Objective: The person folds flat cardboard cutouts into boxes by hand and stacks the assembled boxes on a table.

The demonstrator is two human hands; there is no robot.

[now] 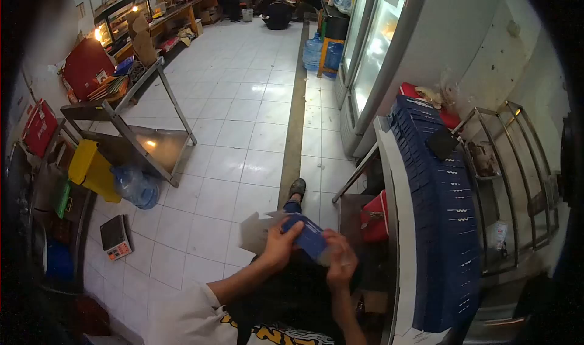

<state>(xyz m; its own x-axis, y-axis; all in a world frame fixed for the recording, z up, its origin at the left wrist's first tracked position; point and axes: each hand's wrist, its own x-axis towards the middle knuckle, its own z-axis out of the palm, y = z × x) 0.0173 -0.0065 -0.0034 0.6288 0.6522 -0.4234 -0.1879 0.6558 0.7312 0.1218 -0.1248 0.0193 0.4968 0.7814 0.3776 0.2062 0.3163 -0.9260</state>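
A small blue cardboard box (312, 238) with white print is held over my lap, with pale grey-white flaps (254, 231) sticking out to its left. My left hand (281, 243) grips it from the left, thumb pressed on the blue face. The fingers of my right hand (340, 258) are bent around its right end, somewhat blurred. To my right, a long row of similar blue cardboard pieces (435, 205) lies packed together on a white-topped table (404, 272).
A metal rack (517, 181) and a red container (375, 216) are to the right, near glass-door fridges (371, 47). On the left are a scale (115, 237), a water jug (135, 187), a yellow bin (94, 170) and a steel cart (137, 132). Several people (278, 13) are far back.
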